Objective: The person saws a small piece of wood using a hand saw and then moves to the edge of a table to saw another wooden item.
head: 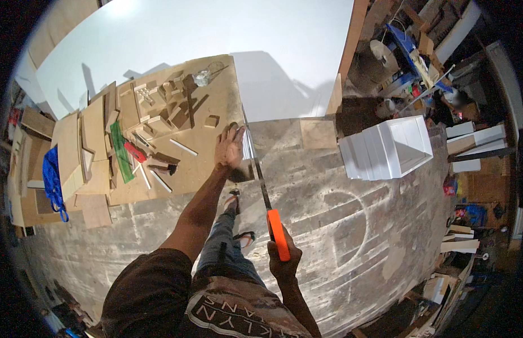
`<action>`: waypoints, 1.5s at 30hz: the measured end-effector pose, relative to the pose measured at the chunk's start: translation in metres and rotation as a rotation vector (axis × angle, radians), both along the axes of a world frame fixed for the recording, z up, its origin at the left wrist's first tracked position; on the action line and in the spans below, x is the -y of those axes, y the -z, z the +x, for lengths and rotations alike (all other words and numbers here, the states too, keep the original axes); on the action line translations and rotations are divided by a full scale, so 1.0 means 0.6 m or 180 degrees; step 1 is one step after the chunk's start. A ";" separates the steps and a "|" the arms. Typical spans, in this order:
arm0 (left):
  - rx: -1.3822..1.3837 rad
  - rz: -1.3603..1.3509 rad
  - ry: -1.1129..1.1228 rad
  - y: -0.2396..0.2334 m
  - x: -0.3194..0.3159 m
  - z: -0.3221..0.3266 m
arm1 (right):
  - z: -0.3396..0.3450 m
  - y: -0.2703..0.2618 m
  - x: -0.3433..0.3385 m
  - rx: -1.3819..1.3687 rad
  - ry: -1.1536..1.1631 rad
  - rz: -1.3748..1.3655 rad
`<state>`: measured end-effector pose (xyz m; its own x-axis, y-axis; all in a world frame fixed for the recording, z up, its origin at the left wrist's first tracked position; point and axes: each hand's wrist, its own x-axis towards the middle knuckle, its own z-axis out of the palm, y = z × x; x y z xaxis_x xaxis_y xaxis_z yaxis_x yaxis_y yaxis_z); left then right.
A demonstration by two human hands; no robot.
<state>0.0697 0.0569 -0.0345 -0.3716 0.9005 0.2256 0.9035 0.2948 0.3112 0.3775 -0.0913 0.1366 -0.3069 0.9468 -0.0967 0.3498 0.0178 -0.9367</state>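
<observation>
My right hand (284, 258) grips the orange handle of a handsaw (278, 236). Its dark narrow-looking blade, seen nearly edge-on, runs up past the right edge of a plywood-topped workbench (206, 164). At that edge, my left hand (229, 148) presses down on a white-faced piece (247, 145), its fingers pointing away from me. Most of the piece is hidden under the hand, and the blade passes close along its right side. Whether the teeth touch it is not clear. A small wood block (211, 121) lies just beyond my left hand.
On the bench lie wood offcuts (153, 125), a green strip (121, 152), a red-handled tool (135, 152) and white strips (183, 147). A large white panel (194, 29) spans behind. White box-shaped units (367, 154) stand on the floor (329, 228) at right; a blue bag (52, 181) hangs at left.
</observation>
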 end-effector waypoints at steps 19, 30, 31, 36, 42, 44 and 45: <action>-0.0138 -0.0091 0.0063 -0.001 -0.003 -0.001 | -0.002 0.002 0.022 0.0301 -0.0269 0.0313; -0.0197 -0.0101 0.0059 0.015 -0.004 -0.008 | 0.028 0.049 0.026 0.0363 -0.0262 0.0346; -0.0196 -0.0102 0.0058 0.016 -0.006 -0.008 | 0.028 0.054 0.027 0.0380 -0.0236 0.0406; -0.0374 -0.0418 0.0031 0.011 -0.008 -0.005 | 0.023 0.053 0.003 0.0301 -0.0187 0.0396; -0.0486 -0.0274 0.0054 0.007 -0.009 0.000 | 0.013 0.063 -0.022 0.0059 -0.0133 0.0467; -0.0427 -0.0185 -0.0013 0.036 -0.004 -0.011 | 0.001 0.063 -0.027 0.0071 -0.0201 0.0477; -0.0363 -0.0076 -0.0046 0.040 -0.006 -0.019 | -0.003 0.062 -0.025 0.0209 -0.0208 0.0414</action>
<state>0.0584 0.0602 -0.0583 -0.3578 0.9009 0.2458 0.9282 0.3143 0.1993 0.3755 -0.0763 0.0993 -0.3652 0.9309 0.0037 0.4043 0.1622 -0.9001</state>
